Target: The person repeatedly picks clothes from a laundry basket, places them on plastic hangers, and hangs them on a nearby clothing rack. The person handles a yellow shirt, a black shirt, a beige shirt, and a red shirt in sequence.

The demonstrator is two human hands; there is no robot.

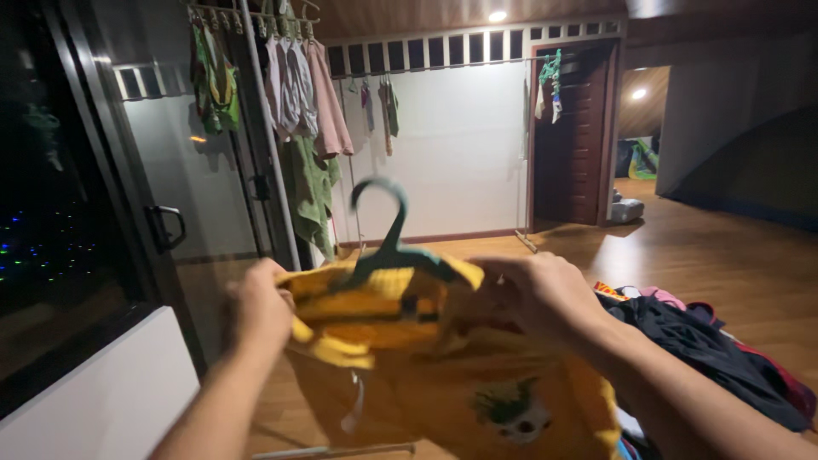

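A yellow shirt (443,383) with a small green and white picture on it hangs in front of me, bunched at the collar around a teal plastic hanger (394,247). My left hand (260,308) grips the shirt's left shoulder, fingers closed on the fabric. My right hand (537,294) pinches the right side of the collar next to the hanger's arm. The hanger's hook sticks up between my hands.
A pile of dark and pink clothes (707,341) lies at my right. Several garments hang on a rack (294,85) at the back left beside a glass sliding door (166,226). A brown door (579,136) and wooden floor (707,247) lie beyond.
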